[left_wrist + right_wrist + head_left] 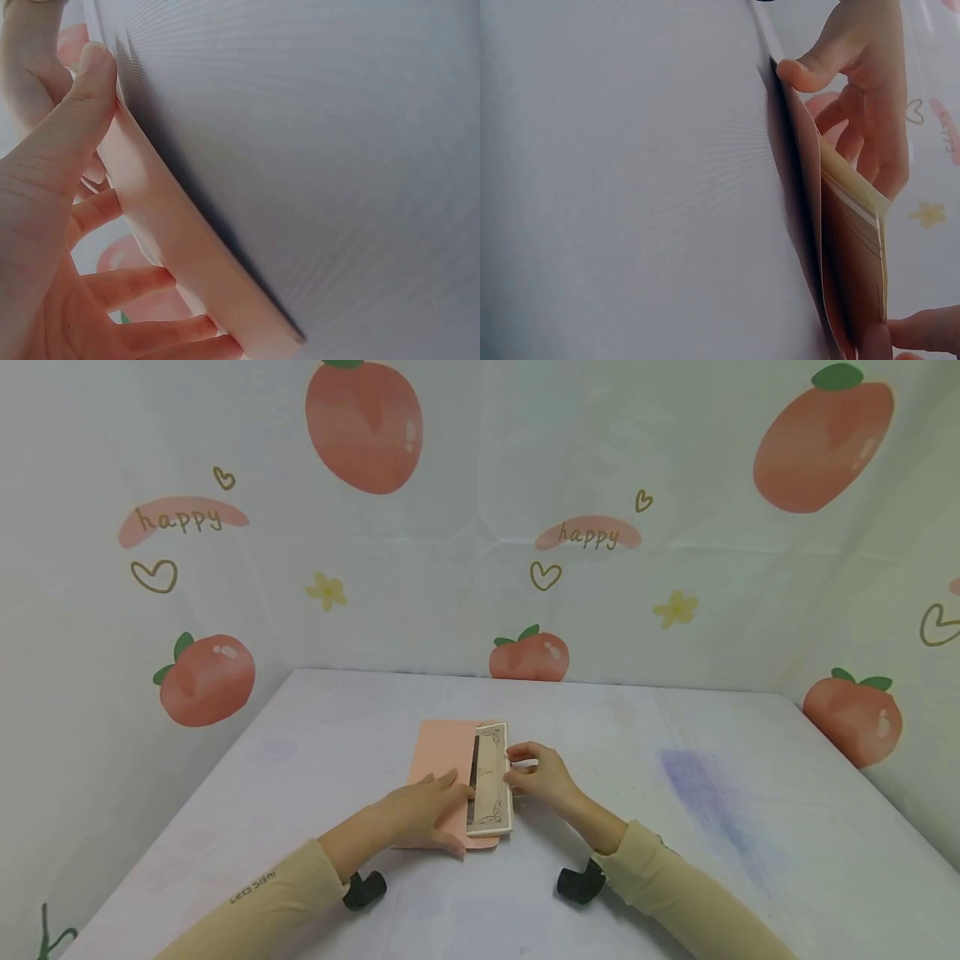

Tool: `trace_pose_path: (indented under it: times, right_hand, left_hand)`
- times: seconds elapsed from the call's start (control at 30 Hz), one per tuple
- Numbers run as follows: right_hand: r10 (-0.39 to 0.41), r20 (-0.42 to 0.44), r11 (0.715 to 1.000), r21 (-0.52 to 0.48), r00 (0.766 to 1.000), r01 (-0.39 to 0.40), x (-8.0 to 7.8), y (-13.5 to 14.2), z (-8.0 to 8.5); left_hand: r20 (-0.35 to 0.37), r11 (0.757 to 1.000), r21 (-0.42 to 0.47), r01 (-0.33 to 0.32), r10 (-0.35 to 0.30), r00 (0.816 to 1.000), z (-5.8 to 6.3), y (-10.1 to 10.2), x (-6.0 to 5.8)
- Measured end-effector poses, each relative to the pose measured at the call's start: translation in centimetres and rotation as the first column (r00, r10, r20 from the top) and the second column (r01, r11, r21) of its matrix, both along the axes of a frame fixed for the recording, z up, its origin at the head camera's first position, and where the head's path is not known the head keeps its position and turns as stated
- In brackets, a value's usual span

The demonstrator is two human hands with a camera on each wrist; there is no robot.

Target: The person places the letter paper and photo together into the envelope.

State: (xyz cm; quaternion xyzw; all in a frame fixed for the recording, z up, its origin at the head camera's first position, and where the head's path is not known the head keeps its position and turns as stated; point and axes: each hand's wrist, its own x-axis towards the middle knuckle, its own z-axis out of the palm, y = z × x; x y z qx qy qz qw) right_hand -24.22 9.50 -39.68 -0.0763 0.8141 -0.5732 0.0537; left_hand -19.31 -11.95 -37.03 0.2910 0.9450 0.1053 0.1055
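Observation:
A pink envelope [444, 747] lies on the table, its open side toward the right. Partway out of it sticks a cream card [491, 777] with an ornate printed border and a dark strip along its inner side. My left hand [420, 810] rests on the envelope with spread fingers; in the left wrist view its thumb [94, 90] lies at the near edge. At the card's outer edge, my right hand [546, 777] pinches between thumb and fingers. The right wrist view shows the card [855, 255] tilted up out of the envelope's mouth, with the right fingers [930, 330] at its edge.
A white cloth covers the table [600, 718], with a purple stain [705, 802] at the right. Behind it hangs a white backdrop [450, 560] printed with peaches, hearts and flowers. Black wrist devices [581, 885] sit under both forearms.

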Motion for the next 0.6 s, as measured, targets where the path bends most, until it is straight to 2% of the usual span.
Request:
trace_pose_path:
  times: [0.6]
  right_hand:
    - [0.011,-0.015,1.000,0.007,1.000,-0.011,0.18,-0.76,-0.01]
  left_hand:
    - [0.007,1.000,-0.001,0.000,0.000,1.000,0.03,0.04,-0.06]
